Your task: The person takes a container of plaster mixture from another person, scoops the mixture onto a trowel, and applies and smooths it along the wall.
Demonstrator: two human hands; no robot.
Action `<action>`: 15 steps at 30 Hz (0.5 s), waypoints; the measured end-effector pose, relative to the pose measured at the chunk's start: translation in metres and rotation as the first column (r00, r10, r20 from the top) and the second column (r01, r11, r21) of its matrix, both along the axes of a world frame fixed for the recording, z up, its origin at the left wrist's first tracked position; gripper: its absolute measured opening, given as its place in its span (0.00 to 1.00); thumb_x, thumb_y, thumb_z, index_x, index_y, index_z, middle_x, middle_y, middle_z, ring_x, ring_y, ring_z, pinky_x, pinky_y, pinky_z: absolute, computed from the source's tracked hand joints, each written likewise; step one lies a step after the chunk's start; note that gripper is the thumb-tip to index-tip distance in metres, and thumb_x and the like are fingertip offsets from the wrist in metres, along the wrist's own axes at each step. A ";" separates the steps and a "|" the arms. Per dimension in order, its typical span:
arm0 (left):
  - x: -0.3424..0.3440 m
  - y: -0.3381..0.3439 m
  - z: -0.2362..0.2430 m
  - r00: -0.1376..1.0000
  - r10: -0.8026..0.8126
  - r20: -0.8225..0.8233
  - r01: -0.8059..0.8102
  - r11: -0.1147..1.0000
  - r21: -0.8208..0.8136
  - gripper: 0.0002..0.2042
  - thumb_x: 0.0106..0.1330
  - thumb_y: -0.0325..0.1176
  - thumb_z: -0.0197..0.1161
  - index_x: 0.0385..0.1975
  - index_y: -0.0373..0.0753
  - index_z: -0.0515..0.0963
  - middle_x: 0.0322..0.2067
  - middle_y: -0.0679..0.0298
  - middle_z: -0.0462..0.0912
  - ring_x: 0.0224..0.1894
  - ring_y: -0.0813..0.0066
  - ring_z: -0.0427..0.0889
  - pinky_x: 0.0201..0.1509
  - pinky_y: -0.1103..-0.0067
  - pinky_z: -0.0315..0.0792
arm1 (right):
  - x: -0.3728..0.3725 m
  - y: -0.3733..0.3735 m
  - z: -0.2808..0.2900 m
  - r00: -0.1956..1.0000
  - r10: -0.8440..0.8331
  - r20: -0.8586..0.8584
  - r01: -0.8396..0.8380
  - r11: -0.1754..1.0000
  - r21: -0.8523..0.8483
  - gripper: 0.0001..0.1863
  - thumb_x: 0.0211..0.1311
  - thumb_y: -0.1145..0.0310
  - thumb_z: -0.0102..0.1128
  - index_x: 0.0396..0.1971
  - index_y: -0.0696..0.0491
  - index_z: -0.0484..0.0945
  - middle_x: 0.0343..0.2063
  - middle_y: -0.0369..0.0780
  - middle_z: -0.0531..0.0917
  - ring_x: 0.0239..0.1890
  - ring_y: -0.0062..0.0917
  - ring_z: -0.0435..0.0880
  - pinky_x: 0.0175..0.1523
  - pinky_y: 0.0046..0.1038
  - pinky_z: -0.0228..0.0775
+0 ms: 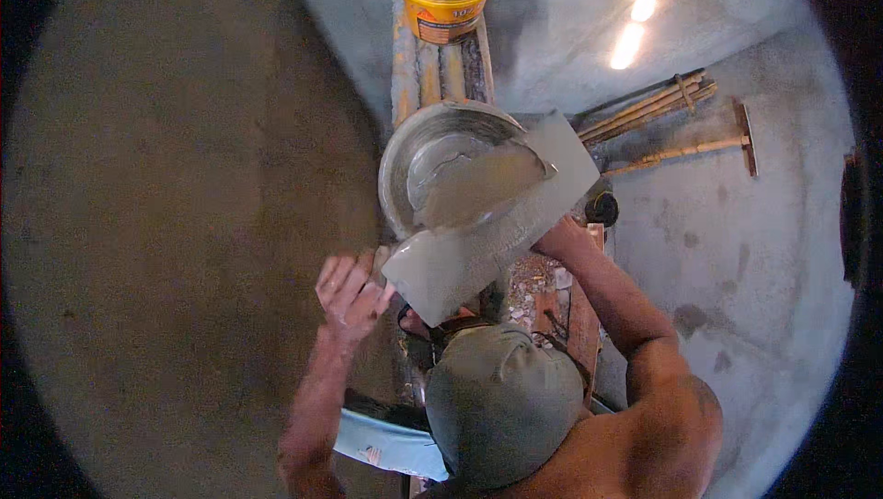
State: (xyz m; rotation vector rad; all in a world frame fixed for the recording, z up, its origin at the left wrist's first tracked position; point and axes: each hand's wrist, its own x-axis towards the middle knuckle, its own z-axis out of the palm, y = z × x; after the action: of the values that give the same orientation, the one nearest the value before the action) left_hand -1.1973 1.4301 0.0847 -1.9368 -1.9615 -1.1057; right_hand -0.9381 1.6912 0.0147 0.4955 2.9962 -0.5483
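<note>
My left hand (354, 295) is closed at the left end of a wide, flat plastering blade (497, 246), its fingers curled by the blade's corner. Under the blade's right side, my right hand (563, 240) is closed on it, most of its fingers hidden. Wet grey plaster coats the blade, which slants up to the right. Whether it is one piece or two overlapping blades, I cannot tell. Just beyond it stands a round bucket (395, 168) holding grey plaster (446, 163); the blade covers its near right rim.
A yellow bucket (446, 2) stands on a plank platform (428, 76) ahead. Long wooden poles (644, 113) and a T-shaped wooden tool (708, 145) lie to the right. A plain wall (184, 177) fills the left. Grey-green cloth (506, 407) shows low in the middle.
</note>
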 end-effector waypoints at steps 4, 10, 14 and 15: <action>-0.014 0.002 0.005 0.984 -0.009 -0.177 0.007 1.000 -0.015 0.11 0.51 0.32 0.65 0.33 0.34 0.81 0.40 0.53 0.82 0.39 0.59 0.80 0.39 0.66 0.71 | -0.020 -0.003 0.018 0.986 -0.001 -0.166 -0.018 0.994 -0.110 0.21 0.62 0.58 0.62 0.53 0.49 0.81 0.55 0.44 0.81 0.63 0.43 0.74 0.72 0.50 0.56; -0.018 0.007 -0.008 0.948 0.061 -0.312 -0.071 0.997 -0.022 0.12 0.52 0.34 0.62 0.34 0.37 0.81 0.41 0.53 0.81 0.38 0.61 0.78 0.39 0.66 0.69 | -0.020 -0.001 0.023 0.976 0.061 -0.209 -0.090 0.987 -0.132 0.24 0.64 0.56 0.62 0.59 0.47 0.77 0.59 0.42 0.78 0.65 0.41 0.71 0.72 0.49 0.55; -0.014 0.014 -0.011 0.918 0.167 -0.360 -0.175 0.985 0.012 0.08 0.53 0.32 0.61 0.32 0.39 0.79 0.39 0.54 0.81 0.39 0.61 0.78 0.39 0.64 0.68 | -0.011 0.001 0.013 0.969 0.044 -0.242 -0.069 0.993 -0.098 0.25 0.65 0.55 0.60 0.61 0.46 0.75 0.62 0.41 0.76 0.67 0.40 0.69 0.74 0.49 0.53; -0.010 0.015 -0.009 0.919 0.173 -0.356 -0.180 0.984 0.011 0.08 0.53 0.32 0.61 0.32 0.39 0.79 0.39 0.54 0.81 0.39 0.61 0.78 0.39 0.64 0.68 | -0.008 0.003 0.010 0.968 0.040 -0.249 -0.062 0.995 -0.081 0.26 0.66 0.55 0.60 0.62 0.45 0.74 0.62 0.40 0.76 0.67 0.40 0.69 0.74 0.49 0.52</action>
State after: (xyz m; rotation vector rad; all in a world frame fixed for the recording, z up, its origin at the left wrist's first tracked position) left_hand -1.2077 1.4456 0.0761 -1.7751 -1.9034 -0.6363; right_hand -0.9460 1.6940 0.0242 0.3665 3.1880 -0.7897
